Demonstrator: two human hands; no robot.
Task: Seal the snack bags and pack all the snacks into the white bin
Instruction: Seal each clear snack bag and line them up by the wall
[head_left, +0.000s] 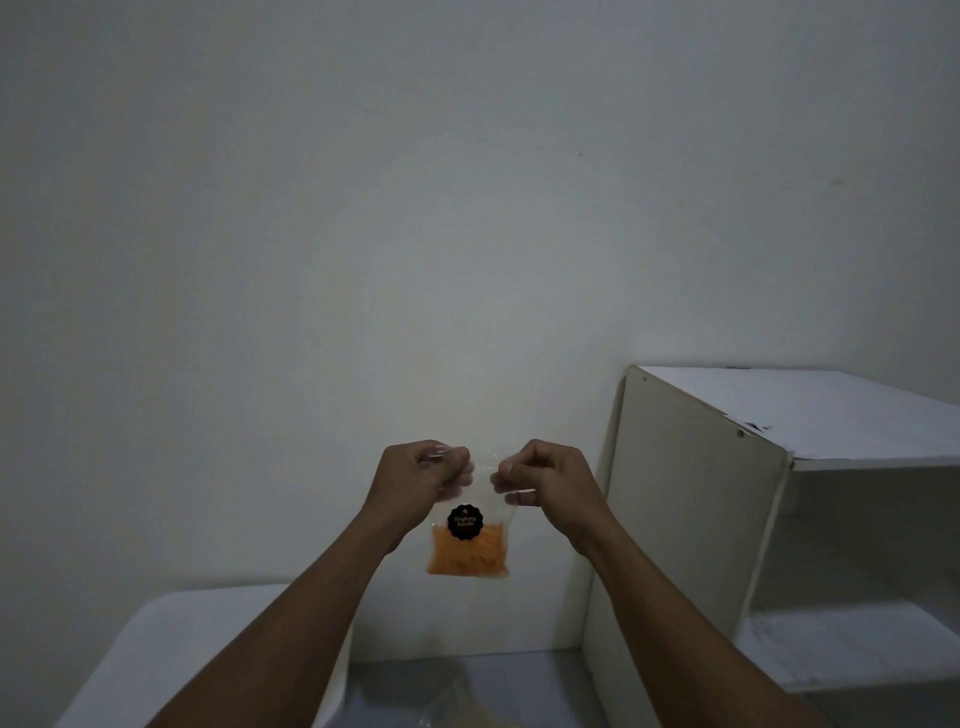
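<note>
So, quick notes on closing this one properly.

Snack bag (467, 530): clear zip pouch held up in the air in front of the wall, well above the table; orange sticks sit in its lower half under a round black label (465, 521).

Left hand (415, 480): fingers (457, 457) curled shut, pinching the bag's top-left corner.

Right hand (545, 478): fingers (506, 470) likewise pinched on the top strip, just right of the label, a small gap away from the left ones.

Step, my guess: pressing the zip closed. I'd start at one corner and slide the pinch along the strip, keeping the bag hanging straight so the sticks stay low and away from the seal.

Check: can't tell from here whether the strip is already locked, it's too clear and dim, so run it twice.

White bin (171, 649): looks like the pale rim below and left of the bag.

Another bag (467, 701): below the held one, on the table, barely visible.

Shelf unit (779, 493): right of the bag, not involved.
</note>
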